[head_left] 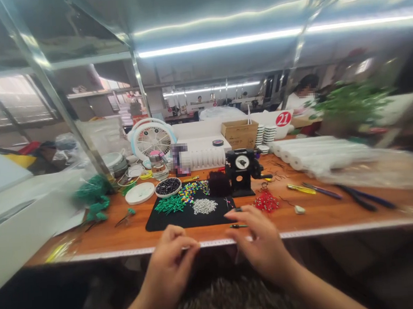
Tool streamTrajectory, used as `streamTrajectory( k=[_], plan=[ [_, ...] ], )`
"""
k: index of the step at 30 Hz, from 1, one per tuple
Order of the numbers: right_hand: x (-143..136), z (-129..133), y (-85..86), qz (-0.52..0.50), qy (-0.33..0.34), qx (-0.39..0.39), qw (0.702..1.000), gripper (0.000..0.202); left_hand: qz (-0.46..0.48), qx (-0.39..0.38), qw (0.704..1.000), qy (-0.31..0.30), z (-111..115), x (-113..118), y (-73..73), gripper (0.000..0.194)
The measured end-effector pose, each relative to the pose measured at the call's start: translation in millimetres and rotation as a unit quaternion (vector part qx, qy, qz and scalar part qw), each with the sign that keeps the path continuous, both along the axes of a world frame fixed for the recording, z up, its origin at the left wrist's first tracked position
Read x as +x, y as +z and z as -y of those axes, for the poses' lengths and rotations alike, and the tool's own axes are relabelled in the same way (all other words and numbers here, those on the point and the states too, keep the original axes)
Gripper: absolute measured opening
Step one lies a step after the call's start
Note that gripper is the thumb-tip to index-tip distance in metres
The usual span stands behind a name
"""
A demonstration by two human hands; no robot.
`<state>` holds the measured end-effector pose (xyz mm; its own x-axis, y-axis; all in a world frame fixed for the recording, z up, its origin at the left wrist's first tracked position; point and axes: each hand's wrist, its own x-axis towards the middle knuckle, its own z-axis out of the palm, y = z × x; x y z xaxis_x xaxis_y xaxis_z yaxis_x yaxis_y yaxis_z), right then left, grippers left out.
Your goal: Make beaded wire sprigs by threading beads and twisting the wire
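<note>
My left hand (173, 260) is held before the table's front edge, its thumb and forefinger pinched together. Whatever lies between those fingertips is too small to make out. To the right, my right hand (261, 239) has thumb and fingers apart. A short dark-and-green stick (238, 226) shows between them; whether it touches the hand I cannot tell. Beyond both hands is a black mat (158, 224) bearing green tube-like pieces (170, 204), silver beads (205, 206), mixed coloured beads (189, 191) and a bundle of dark strands (219, 184). Red beaded strands (266, 200) lie right of the mat.
A black hand-cranked device (241, 173) stands behind the mat. At the left are a dish of black pieces (168, 187), a white lid (140, 193) and a fan (152, 140). Pliers (359, 197) and white rolls (306, 151) lie right. A person (300, 101) sits behind.
</note>
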<state>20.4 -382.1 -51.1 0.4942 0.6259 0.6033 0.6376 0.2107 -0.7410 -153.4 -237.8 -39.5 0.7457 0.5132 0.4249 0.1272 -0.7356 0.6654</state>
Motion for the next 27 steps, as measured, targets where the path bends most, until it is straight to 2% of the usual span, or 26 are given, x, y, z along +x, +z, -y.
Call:
streamTrajectory(
  k=[1, 3, 4, 5, 6, 8, 10, 12, 14, 16, 20, 22, 24, 27],
  plan=[
    [-11.8, -2.6, 2.7, -0.060, 0.093, -0.005, 0.994, 0.029, 0.006, 0.028, 0.999, -0.026, 8.3, 1.0, -2.3, 0.011],
    [-33.5, -9.9, -0.2, -0.191, 0.281, -0.055, 0.939, 0.046, 0.009, 0.033, 0.998, -0.045, 21.0, 3.8, -6.8, 0.012],
    [-41.3, -13.7, -5.0, -0.275, 0.322, -0.063, 0.904, 0.047, 0.016, 0.027, 0.999, -0.045, 24.7, 5.4, -8.4, 0.013],
    [-46.4, -17.1, -11.0, -0.354, 0.331, -0.052, 0.873, 0.043, 0.021, 0.018, 0.999, -0.038, 26.5, 7.1, -9.3, 0.013],
    [-48.8, -19.6, -17.3, -0.399, 0.324, -0.049, 0.857, 0.041, 0.026, 0.006, 0.999, -0.030, 26.8, 8.7, -9.6, 0.013],
    [-46.8, -21.7, -27.4, -0.422, 0.288, -0.046, 0.859, 0.028, 0.020, -0.039, 0.999, -0.020, 23.9, 12.3, -8.7, 0.016],
    [-40.5, -20.2, -31.7, -0.367, 0.241, -0.060, 0.896, 0.021, 0.003, -0.105, 0.994, -0.018, 18.6, 16.5, -6.5, 0.021],
    [-34.5, -17.1, -31.4, -0.255, 0.190, -0.075, 0.945, 0.019, -0.002, -0.154, 0.988, -0.012, 12.6, 21.5, -3.2, 0.025],
    [-30.5, -14.4, -30.4, -0.155, 0.151, -0.079, 0.973, 0.019, 0.010, -0.178, 0.984, 0.006, 7.4, 26.7, 0.7, 0.027],
    [-28.1, -13.0, -31.5, -0.146, 0.129, -0.075, 0.978, 0.021, 0.009, -0.204, 0.979, 0.015, 4.9, 31.0, 3.5, 0.029],
    [-25.8, -12.5, -37.5, -0.239, 0.113, -0.072, 0.962, 0.026, -0.047, -0.288, 0.956, -0.030, 12.8, 35.5, 0.5, 0.029],
    [-26.0, -11.9, -38.8, -0.233, 0.111, -0.069, 0.964, 0.026, -0.059, -0.281, 0.957, -0.040, 19.8, 35.9, -4.7, 0.029],
    [-26.8, -11.0, -37.8, -0.221, 0.111, -0.069, 0.967, 0.025, -0.046, -0.240, 0.969, -0.033, 24.6, 35.4, -10.1, 0.022],
    [-28.2, -10.2, -34.0, -0.222, 0.112, -0.067, 0.966, 0.026, -0.016, -0.182, 0.983, -0.035, 25.1, 33.2, -15.9, 0.020]
  ],
)
